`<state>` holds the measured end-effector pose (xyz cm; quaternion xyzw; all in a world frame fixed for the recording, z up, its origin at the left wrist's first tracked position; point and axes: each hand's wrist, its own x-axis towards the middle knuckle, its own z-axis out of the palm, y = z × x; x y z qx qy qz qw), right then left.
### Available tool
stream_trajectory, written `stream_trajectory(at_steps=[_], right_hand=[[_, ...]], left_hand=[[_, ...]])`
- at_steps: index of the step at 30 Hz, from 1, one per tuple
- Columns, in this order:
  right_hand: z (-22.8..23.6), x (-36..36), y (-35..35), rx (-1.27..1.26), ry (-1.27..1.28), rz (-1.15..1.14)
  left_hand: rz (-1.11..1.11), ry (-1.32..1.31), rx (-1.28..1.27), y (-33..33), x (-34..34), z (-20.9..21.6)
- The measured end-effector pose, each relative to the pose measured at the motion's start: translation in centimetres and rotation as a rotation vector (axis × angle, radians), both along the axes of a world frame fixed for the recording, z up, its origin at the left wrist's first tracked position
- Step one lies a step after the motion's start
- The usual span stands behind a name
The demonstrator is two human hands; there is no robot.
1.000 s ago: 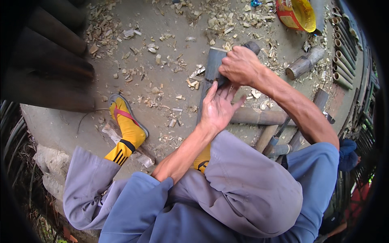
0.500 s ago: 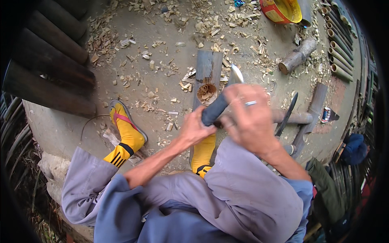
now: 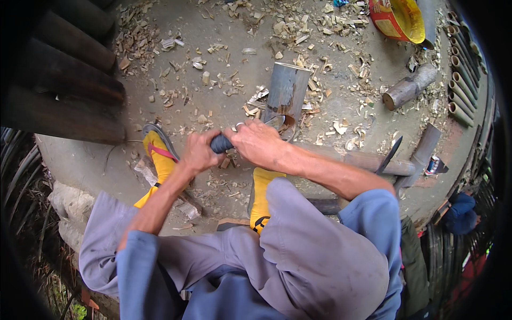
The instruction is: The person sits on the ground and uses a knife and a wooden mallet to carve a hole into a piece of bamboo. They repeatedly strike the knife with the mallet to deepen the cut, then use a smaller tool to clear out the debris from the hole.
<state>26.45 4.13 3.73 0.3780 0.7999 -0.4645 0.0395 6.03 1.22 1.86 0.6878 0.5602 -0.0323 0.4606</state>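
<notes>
Both my hands are closed around the dark handle of a knife (image 3: 220,143). My left hand (image 3: 198,153) wraps its left end, and my right hand (image 3: 255,142), with a ring on one finger, grips beside it. The blade shows only in part beyond my right hand, at the hole cut in the side of a grey bamboo section (image 3: 288,90). Whether its edge touches the hole's rim I cannot tell. That section lies on the ground in front of my right foot (image 3: 265,196), which wears a yellow sock.
Pale wood chips (image 3: 341,127) litter the ground. To the right lie a bamboo pole (image 3: 378,163), a dark blade (image 3: 392,154), a short log (image 3: 409,87) and a small can (image 3: 432,164). A red-yellow bucket (image 3: 396,20) lies far right; dark thick tubes (image 3: 64,114) line the left.
My hands and the knife have swung left and lower, the blade coming to the hole. The bamboo section has turned, its hole now facing right, and the curled shavings no longer show in it.
</notes>
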Motion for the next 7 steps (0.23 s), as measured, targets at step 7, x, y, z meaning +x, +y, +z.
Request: stream_trajectory(at_steps=[7], right_hand=[[0.7,1.3,0.4,0.089,0.077,-0.474]], left_hand=[[-0.693,0.226,0.145,13.4,4.2,4.9]])
